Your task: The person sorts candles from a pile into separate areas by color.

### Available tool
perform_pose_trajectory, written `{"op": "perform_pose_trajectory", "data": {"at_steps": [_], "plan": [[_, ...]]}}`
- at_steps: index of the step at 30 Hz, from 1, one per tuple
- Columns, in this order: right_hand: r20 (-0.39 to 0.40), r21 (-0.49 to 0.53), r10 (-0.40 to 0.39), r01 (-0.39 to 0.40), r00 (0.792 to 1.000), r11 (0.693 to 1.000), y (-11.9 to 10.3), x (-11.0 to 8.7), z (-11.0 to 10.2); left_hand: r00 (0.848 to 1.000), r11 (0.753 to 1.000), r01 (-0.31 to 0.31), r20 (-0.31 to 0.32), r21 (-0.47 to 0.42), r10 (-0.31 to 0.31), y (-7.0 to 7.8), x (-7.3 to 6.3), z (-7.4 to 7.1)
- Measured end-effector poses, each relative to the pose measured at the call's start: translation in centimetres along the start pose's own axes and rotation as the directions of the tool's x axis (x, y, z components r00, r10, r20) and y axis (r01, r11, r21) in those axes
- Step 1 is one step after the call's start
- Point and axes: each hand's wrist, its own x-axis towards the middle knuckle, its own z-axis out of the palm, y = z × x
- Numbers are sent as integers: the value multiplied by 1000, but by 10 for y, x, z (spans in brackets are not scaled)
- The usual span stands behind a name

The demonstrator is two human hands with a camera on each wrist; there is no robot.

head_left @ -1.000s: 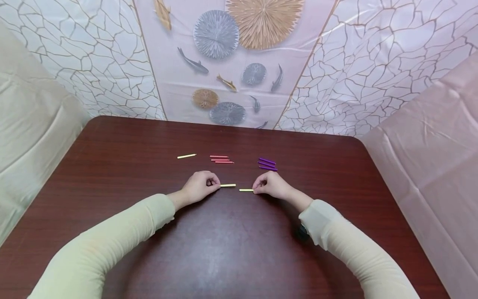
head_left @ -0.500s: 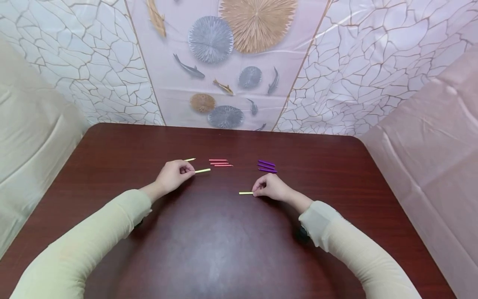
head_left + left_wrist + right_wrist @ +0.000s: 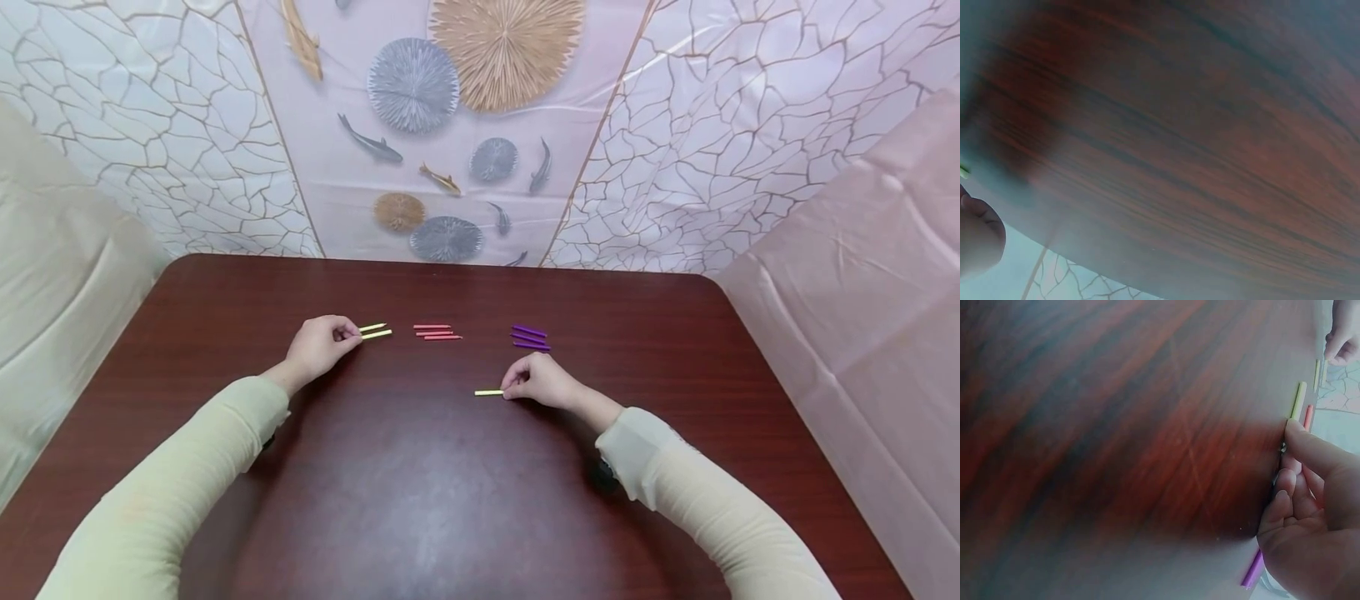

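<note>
At the left of the table, my left hand (image 3: pixel 321 343) pinches the left end of a thin yellow candle (image 3: pixel 378 334). Just behind it lies another yellow candle (image 3: pixel 373 327), nearly parallel. Nearer the middle, my right hand (image 3: pixel 546 381) pinches a third yellow candle (image 3: pixel 488 392) between thumb and fingers, its free end pointing left. That candle (image 3: pixel 1299 400) also sticks out past the thumb in the right wrist view. Only a sliver of the left hand (image 3: pixel 980 240) shows in the left wrist view.
Red candles (image 3: pixel 435 333) lie in a small group behind and between the hands. Purple candles (image 3: pixel 530 337) are grouped just behind the right hand. Everything rests on a dark brown table (image 3: pixel 420 483), with patterned cloth (image 3: pixel 480 183) hanging along its far edge.
My left hand has carried its yellow candle from the middle to the left, up beside the other yellow one. The right hand keeps pinching its candle in nearly the same spot.
</note>
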Motion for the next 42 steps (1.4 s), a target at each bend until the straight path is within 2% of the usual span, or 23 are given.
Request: {"op": "perform_pose_trajectory", "data": {"at_steps": [7, 17, 30, 35, 39, 42], "plan": [[-3, -38, 63, -63, 998, 997, -5, 0, 2, 1000, 1000, 21, 1, 20, -21, -3, 1, 1], [3, -45, 42, -42, 999, 998, -6, 1, -1, 999, 997, 45, 19, 60, -46, -4, 3, 4], [30, -71, 66, -64, 997, 995, -9, 3, -1, 998, 996, 66, -12, 60, -65, -6, 2, 6], [33, -71, 51, -49, 998, 996, -10, 2, 0, 997, 997, 68, -45, 27, -67, -6, -1, 2], [38, -79, 32, -28, 999, 996, -10, 3, -1, 994, 999, 30, -100, -32, -33, -4, -3, -1], [41, -84, 22, -19, 999, 996, -11, 4, -3, 994, 997, 8, -109, -81, -17, -2, -5, -2]]}}
